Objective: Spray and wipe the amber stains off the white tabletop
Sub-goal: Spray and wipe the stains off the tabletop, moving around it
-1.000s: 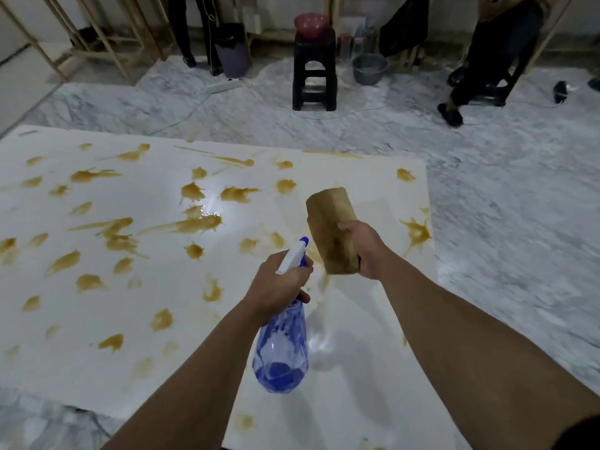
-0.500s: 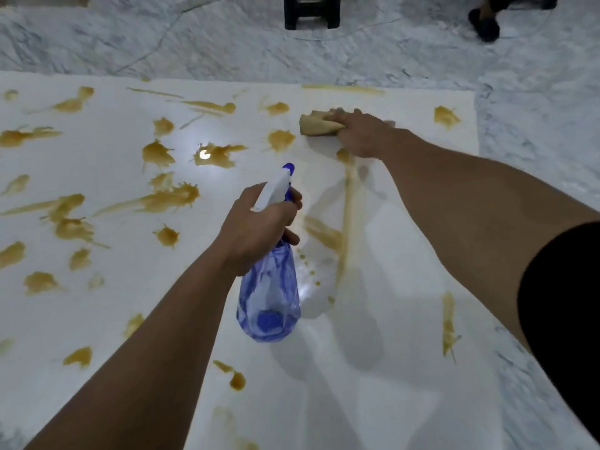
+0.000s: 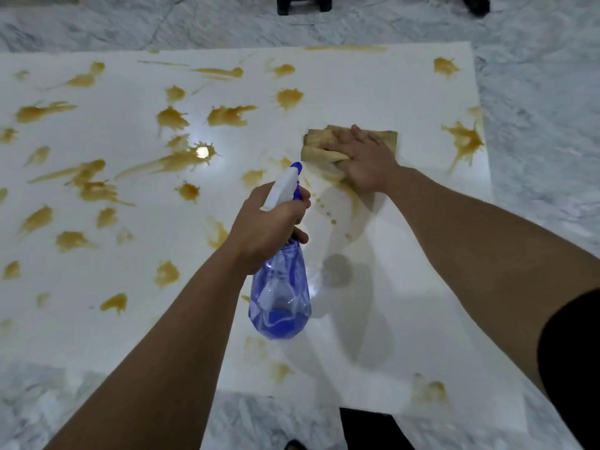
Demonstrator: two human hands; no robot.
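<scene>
A white tabletop (image 3: 406, 92) fills most of the view, spattered with several amber stains (image 3: 230, 115), thickest on its left half. My left hand (image 3: 269, 225) grips the neck of a blue see-through spray bottle (image 3: 281, 303) with a white trigger head, held above the table's middle. My right hand (image 3: 367, 160) lies flat on a tan, stained cloth (image 3: 319, 147), pressing it onto the tabletop right of centre. A pale wet streak with small amber drops (image 3: 331, 219) runs from the cloth toward me. A bright lamp glare (image 3: 203, 152) sits on one stain.
Grey marble floor (image 3: 535, 125) surrounds the tabletop on all sides. The base of a black stool (image 3: 302, 3) stands beyond the far edge, and a dark shoe (image 3: 477, 4) shows at the top right. More stains (image 3: 464, 141) lie by the right edge.
My right hand brought the cloth down from mid-air onto the table's far part, then dragged it toward me, leaving a wiped streak. The view tilted down. The bottle stayed in my left hand.
</scene>
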